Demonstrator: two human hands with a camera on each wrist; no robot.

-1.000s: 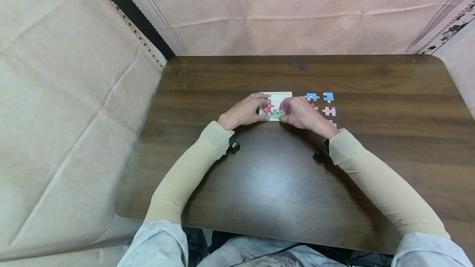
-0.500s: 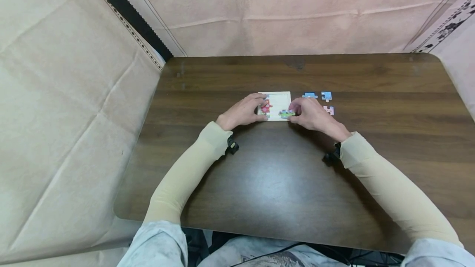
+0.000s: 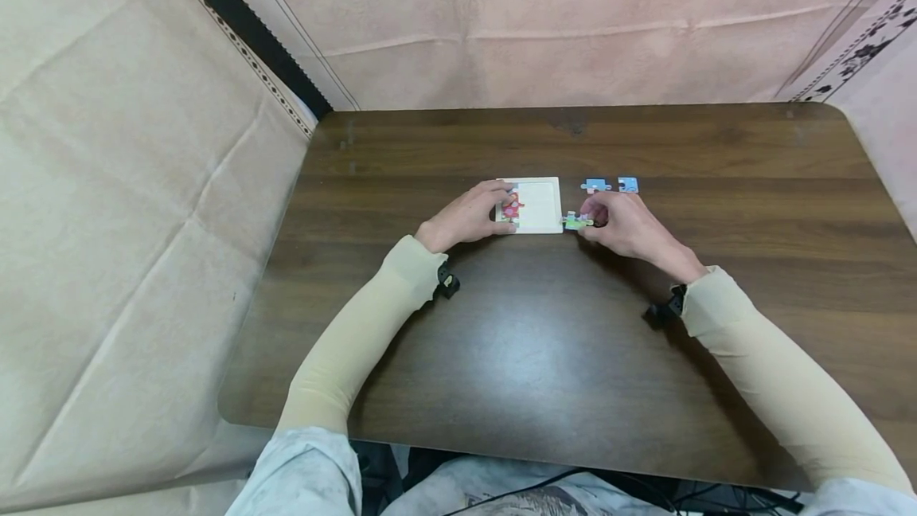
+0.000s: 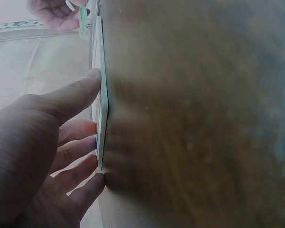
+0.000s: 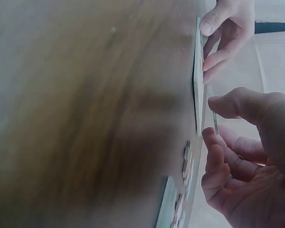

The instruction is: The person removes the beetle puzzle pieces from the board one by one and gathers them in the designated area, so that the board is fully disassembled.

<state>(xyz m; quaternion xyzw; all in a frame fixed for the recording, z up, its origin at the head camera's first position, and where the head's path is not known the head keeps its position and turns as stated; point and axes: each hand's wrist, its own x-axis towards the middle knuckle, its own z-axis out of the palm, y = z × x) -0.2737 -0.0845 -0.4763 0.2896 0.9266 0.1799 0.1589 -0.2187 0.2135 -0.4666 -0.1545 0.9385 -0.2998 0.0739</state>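
My left hand (image 3: 466,216) rests on the left part of a white puzzle board (image 3: 539,205). Its thumb touches the near edge, and the extended fingers lie over the picture strip (image 3: 511,205) of a red figure. In the left wrist view, the little finger reaches the board's (image 4: 103,114) corner. Just past the board's right edge, my right hand (image 3: 630,225) pinches a green puzzle piece (image 3: 572,221) between thumb and fingers. The right wrist view shows that piece (image 5: 215,116) edge-on, held above the table.
Two blue puzzle pieces (image 3: 595,185) lie behind the right hand, which hides others. Several stacked or neighbouring pieces (image 5: 187,164) show near that hand in the right wrist view. All rest on a brown wooden table (image 3: 458,325) with pale cloth (image 3: 573,22) behind it.
The right hand has moved right, carrying the green puzzle piece from inside the board to beyond its right edge. More of the board's white inside shows. The left hand has stayed put.
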